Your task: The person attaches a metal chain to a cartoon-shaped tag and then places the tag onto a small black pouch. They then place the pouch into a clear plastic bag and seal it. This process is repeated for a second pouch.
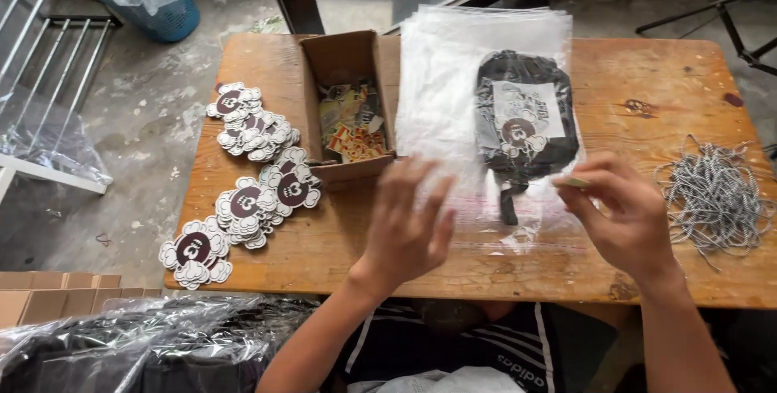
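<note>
My left hand (405,219): fingers spread wide and flat, pressing on the near left part of the clear bag (506,199); they grip nothing.
My right hand (619,211): fingers narrow, thumb and forefinger pinched on the right edge of that same bag.
Clear bag: one, lying in the middle of the counter (647,77), on top of a stack of empty clear bags (445,69) that reaches to the far edge; I cannot count the stack.
Dark folded garment (524,114): one, inside the clear bag, with a pale printed panel facing up, just far of my two hands.
Cardboard box (344,57): one, open, left of the bags, holding loose colourful stickers.
Cloud-shaped stickers (251,203): about six small heaps, brown and white, on the left side of the counter in a slanting row.
Grey cords (712,195): one tangled pile at the right, well apart from the bag.
Blue basket (166,12): one, on the floor, far left.
</note>
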